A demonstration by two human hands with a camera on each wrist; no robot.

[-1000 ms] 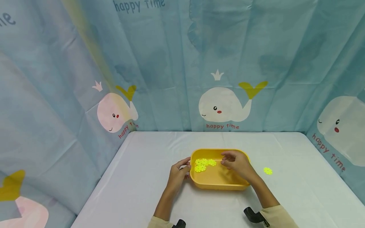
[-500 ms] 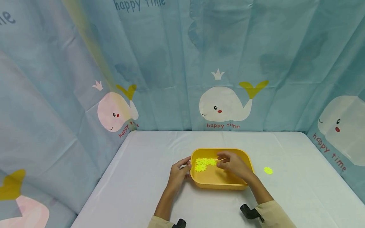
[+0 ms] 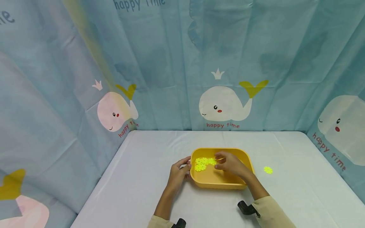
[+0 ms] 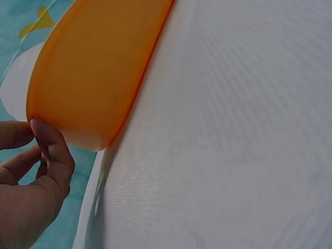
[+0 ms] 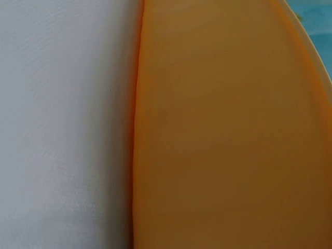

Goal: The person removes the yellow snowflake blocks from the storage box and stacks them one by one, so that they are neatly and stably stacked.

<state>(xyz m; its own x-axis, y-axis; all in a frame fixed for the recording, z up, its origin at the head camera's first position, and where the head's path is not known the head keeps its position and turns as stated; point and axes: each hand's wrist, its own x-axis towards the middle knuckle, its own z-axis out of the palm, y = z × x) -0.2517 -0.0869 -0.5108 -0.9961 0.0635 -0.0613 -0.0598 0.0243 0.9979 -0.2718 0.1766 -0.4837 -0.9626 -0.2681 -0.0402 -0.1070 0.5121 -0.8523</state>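
Note:
A yellow plastic tray stands on the white table. My left hand pinches its left end by the rim; the left wrist view shows the thumb and a finger meeting at the tray's corner. Several bright yellow flower-shaped pieces lie together in the left part of the tray. Over the tray's middle, my right hand reaches in with thumb and fingers apart, fingertips right at the rightmost flower piece. The right wrist view holds only the tray's outer wall, so the right fingers are out of sight there.
One loose yellow flower piece lies on the white tablecloth to the right of the tray. Behind the table hangs a blue curtain printed with whales. Black wrist mounts sit at both sleeves.
My right hand has moved left inside the tray, up to the flower pieces, its forearm shifting along. The left hand, the tray and the loose piece have stayed put.

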